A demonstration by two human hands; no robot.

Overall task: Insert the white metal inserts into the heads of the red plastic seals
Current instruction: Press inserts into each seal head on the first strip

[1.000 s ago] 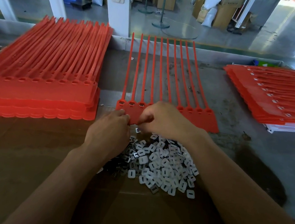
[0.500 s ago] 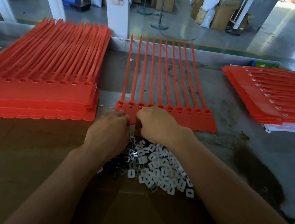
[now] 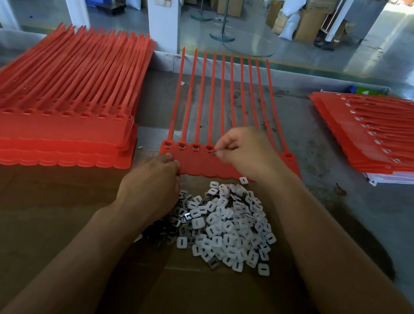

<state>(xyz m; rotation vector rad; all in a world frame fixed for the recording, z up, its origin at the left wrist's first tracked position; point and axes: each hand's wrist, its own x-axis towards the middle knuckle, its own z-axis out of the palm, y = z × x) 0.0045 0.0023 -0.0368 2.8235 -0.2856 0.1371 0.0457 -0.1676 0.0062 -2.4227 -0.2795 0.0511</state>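
Looked onto a factory hall with a glossy grey floor, white posts, cardboard boxes and sacks at the back. Worked at a scuffed, stained grey worktop (image 3: pixel 337 212), its near part covered by brown cardboard (image 3: pixel 21 238). Found a tall stack of red seals (image 3: pixel 48 127) on the left and a flatter stack (image 3: pixel 384 144) on the right, the latter showing white in its heads. Had one strip of red plastic seals (image 3: pixel 194 165) lying flat in the middle, tails pointing away, heads in a row nearer the cardboard, the four leftmost heads already filled. Had a pile of white metal inserts (image 3: pixel 228 227) on the cardboard just before the strip. Rested the bent fingers of the left hand (image 3: pixel 149 189) on the strip's near left corner; could not tell pinching from plain pressing. Pinched a single insert (image 3: pixel 215 153) between thumb and forefinger of the right hand (image 3: pixel 248 154), just beside the fourth head. Judged the inserts tiny, light, stiff and smooth, apt to slip or flip: best taken by the edges with fingertips. Judged the strip thin, bendy and ready to slide: best pinned at its flat tab.
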